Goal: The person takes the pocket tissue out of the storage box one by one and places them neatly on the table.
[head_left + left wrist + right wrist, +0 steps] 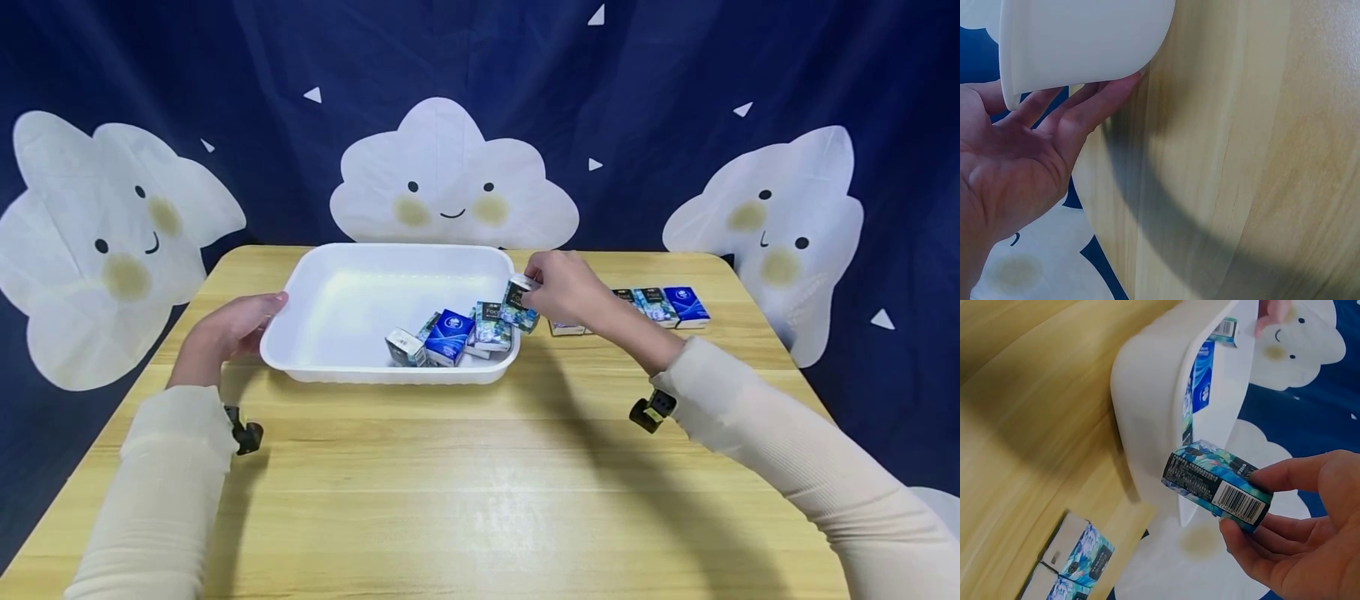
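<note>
My right hand pinches a small tissue pack with a blue-green floral print and a dark label. The pack is held tilted at the right rim of a white plastic tub. With its thumb at the rim and its fingers against the outside, my left hand grips the tub's left end. Inside the tub, at the near right, several tissue packs lie in a loose heap, among them a blue pack and a floral pack.
Right of the tub, a row of several tissue packs lies on the wooden table, partly hidden by my right forearm. A blue pack ends that row. Behind the table hangs a dark blue curtain with white clouds.
</note>
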A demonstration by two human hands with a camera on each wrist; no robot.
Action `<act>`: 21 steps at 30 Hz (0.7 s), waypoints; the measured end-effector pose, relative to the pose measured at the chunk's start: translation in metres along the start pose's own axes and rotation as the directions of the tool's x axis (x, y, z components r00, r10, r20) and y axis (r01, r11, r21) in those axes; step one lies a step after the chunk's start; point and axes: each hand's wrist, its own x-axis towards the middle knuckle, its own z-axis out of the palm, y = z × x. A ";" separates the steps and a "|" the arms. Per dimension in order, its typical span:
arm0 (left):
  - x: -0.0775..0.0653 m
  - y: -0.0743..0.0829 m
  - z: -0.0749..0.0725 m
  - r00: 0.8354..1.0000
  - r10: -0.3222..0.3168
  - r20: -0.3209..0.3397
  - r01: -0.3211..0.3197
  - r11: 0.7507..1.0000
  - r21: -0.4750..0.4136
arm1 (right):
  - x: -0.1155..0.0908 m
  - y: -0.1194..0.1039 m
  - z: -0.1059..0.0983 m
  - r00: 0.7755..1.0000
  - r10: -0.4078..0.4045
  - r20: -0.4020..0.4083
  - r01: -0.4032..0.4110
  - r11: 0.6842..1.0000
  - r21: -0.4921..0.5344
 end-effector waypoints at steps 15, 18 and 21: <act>-0.001 0.000 0.000 1.000 -0.026 -0.008 0.026 1.000 0.014 | -0.001 0.011 -0.003 0.999 0.026 -0.025 -0.027 1.000 -0.006; -0.002 0.001 0.000 1.000 -0.026 -0.012 0.026 0.999 0.020 | -0.002 0.015 -0.004 0.999 0.035 -0.027 -0.035 0.999 -0.009; -0.002 0.001 0.000 1.000 -0.020 -0.012 0.021 1.000 0.022 | -0.003 0.018 -0.005 0.998 0.052 -0.021 -0.052 0.999 -0.011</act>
